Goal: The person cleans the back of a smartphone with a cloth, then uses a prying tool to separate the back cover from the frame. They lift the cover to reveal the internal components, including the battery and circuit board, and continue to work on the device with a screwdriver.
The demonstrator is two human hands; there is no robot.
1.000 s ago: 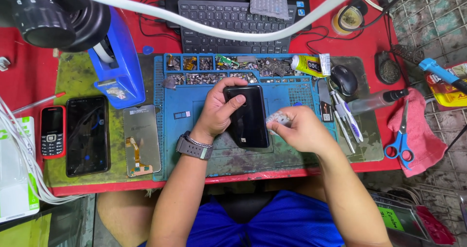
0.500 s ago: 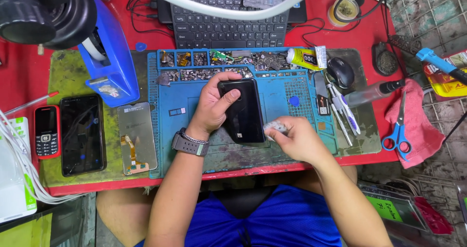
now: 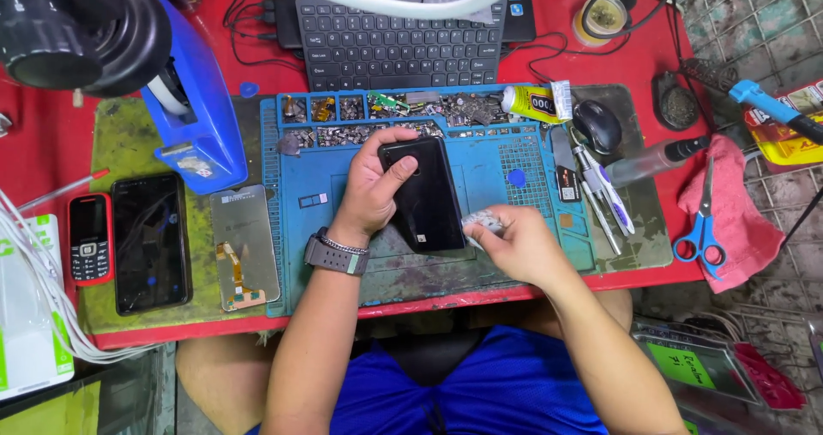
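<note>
Blue silicone work mat (image 3: 506,191) taken as landmark; entries run left to right from it.

Off the mat's left edge, on the green pad: small red keypad phone (image 3: 89,238), dark phone (image 3: 151,240), bare display panel with flex cable (image 3: 244,246), all lying flat and apart.

Left hand (image 3: 373,186) on the mat, centre-left. Fingers curled over the top edge of the black phone (image 3: 426,195), thumb lying across its face; the grip is closed on it. Phone lies glossy side up at mat centre, long axis running near-to-far from the person, tilted slightly, far end leaning left toward the parts trays (image 3: 386,114) at the mat's back.

Right hand (image 3: 519,246) just right of the phone's near corner. Fingers pinched shut on a small grey-white wad (image 3: 483,222), which touches the phone's lower right edge.

Right of the mat: tweezers and pens (image 3: 600,195), then blue-handled scissors (image 3: 701,221) on a pink cloth (image 3: 737,221).

Versus half a second ago: phone, both hands and wad keep the same arrangement; no clear shift beyond the camera's own movement.
</note>
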